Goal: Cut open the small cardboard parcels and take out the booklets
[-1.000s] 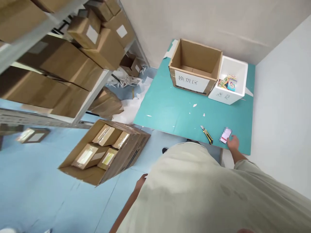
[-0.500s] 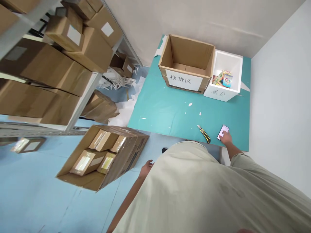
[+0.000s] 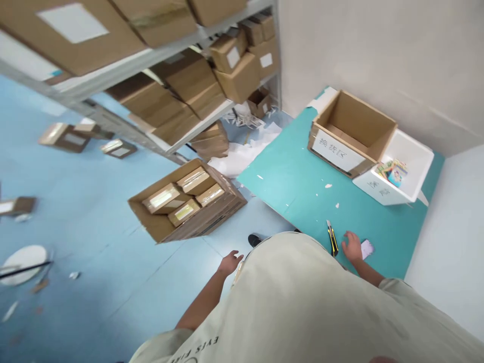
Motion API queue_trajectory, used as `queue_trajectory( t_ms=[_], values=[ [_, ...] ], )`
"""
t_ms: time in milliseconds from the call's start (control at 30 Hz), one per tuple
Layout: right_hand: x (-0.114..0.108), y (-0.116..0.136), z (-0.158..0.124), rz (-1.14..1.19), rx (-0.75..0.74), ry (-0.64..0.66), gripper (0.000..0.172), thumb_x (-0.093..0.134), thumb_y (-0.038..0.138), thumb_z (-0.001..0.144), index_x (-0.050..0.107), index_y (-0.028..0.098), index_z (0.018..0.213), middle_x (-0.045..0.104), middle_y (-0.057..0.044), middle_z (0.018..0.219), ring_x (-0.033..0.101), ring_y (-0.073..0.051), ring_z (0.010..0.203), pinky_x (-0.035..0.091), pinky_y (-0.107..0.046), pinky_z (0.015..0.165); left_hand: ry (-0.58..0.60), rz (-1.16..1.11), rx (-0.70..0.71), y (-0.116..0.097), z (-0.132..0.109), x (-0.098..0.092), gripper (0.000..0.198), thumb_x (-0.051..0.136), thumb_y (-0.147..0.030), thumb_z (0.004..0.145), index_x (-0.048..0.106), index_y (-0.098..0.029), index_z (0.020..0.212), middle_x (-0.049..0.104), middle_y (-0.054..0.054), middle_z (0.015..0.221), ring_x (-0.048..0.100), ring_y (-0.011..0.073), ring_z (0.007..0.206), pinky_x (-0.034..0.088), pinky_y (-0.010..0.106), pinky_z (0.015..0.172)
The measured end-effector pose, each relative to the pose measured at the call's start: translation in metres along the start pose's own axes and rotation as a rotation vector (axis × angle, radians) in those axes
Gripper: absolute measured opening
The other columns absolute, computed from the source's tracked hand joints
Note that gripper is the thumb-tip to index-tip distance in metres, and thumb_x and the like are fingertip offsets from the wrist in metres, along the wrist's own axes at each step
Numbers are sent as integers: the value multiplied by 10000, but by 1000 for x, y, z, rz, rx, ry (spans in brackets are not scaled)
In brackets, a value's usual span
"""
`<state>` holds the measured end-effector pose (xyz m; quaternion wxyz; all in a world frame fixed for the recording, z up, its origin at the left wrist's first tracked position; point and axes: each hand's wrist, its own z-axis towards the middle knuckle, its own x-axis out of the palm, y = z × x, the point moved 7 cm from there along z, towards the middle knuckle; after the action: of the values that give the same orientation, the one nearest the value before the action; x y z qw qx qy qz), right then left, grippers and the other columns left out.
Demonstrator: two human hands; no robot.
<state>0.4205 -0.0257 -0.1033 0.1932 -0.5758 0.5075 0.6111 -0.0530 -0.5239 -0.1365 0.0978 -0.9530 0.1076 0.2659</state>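
My right hand (image 3: 352, 246) rests on the teal table (image 3: 295, 181) with fingers spread, between a yellow-black utility knife (image 3: 332, 237) and a phone (image 3: 366, 248). It holds nothing. My left hand (image 3: 230, 262) hangs at my side above the blue floor, fingers loosely apart and empty. An open cardboard box with a white label (image 3: 350, 132) and a white foam box (image 3: 410, 166) with colourful small packs stand at the table's far end.
A large open carton (image 3: 189, 204) with several small parcels sits on the floor left of the table. Metal shelving (image 3: 151, 85) stacked with cardboard boxes runs along the left. Loose parcels and white paper scraps (image 3: 242, 156) litter the floor. Walls close off the right.
My right hand has slid left off the phone toward the knife. The view has swung left, showing more floor and shelving. My left hand has stayed at my side.
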Motion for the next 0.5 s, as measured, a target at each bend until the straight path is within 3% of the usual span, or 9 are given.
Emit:
queue_trajectory(
  t_ms=[233,500],
  values=[
    [15,95,78,57,-146,28,321,573,367,843,725,267,1107,797,-205,1229,706,-430,1312,551,-621,1247,-47,-231,-2,22,11,6,502,675,-465,1071,735,-187,1485,916,115,1248,809,292,1373,575,304,1140],
    [42,189,126,83,-247,118,340,597,415,748,711,283,1040,800,-192,1102,748,-475,1229,571,-668,1200,-130,-401,-37,90,21,-3,456,708,-473,1043,776,-244,1432,917,86,1104,822,288,1357,582,333,1166]
  ],
)
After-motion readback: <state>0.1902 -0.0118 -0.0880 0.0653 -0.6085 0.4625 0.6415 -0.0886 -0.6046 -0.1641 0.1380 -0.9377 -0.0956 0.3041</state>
